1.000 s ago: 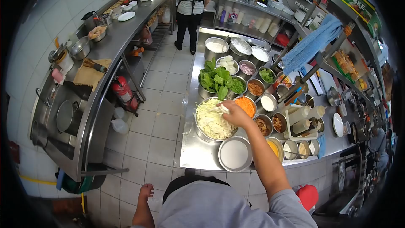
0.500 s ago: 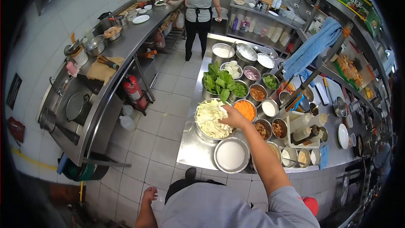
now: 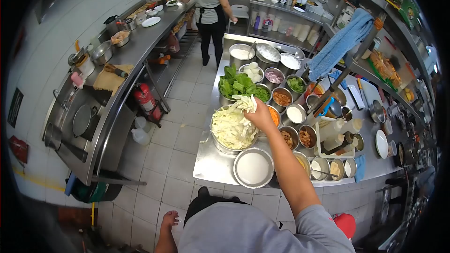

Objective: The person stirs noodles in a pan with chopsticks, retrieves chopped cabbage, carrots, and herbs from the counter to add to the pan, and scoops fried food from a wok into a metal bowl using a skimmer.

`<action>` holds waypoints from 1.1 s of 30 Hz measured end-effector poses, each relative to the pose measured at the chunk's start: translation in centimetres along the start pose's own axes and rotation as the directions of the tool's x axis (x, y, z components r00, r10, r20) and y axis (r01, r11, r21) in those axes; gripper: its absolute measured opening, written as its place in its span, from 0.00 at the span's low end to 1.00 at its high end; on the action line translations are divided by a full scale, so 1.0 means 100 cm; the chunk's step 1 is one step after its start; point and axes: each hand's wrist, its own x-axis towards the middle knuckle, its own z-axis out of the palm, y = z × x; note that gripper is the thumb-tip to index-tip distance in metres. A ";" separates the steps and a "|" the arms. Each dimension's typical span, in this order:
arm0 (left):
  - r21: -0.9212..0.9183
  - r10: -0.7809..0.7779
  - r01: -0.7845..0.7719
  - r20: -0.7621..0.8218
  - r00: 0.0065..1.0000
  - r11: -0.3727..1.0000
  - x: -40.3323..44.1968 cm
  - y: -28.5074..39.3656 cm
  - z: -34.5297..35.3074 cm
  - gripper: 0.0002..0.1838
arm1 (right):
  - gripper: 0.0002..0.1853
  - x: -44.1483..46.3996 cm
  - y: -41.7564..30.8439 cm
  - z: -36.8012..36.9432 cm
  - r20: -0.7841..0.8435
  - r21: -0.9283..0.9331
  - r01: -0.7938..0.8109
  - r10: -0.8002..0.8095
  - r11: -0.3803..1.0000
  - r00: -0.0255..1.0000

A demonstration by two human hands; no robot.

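My right hand (image 3: 258,114) is closed round a bunch of shredded cabbage (image 3: 244,103), held just above the upper right of a bowl heaped with cabbage (image 3: 230,130). Behind it are leafy greens (image 3: 236,83) in a pot. Shredded carrot (image 3: 273,115) lies in a container to the right, partly hidden by my wrist. In front of the cabbage stands a round pan of white stuff (image 3: 253,167). My left hand (image 3: 170,218) hangs low beside my body over the floor, fingers loosely apart, with nothing in it.
Steel containers of toppings and a basket of squeeze bottles (image 3: 333,136) fill the right of the table. A blue towel (image 3: 340,44) hangs above. A co-worker (image 3: 210,14) stands by the left counter (image 3: 136,42). A fire extinguisher (image 3: 146,99) stands below it.
My right hand has risen out of the cabbage bowl with a bunch of shreds. The co-worker has turned slightly. My left hand still hangs low.
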 end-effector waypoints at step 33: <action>0.520 -0.273 -0.826 0.845 0.460 0.219 0.216 0.186 0.045 0.13 | 0.17 -0.479 -0.273 0.054 -0.768 0.618 0.388 0.631 0.684 0.109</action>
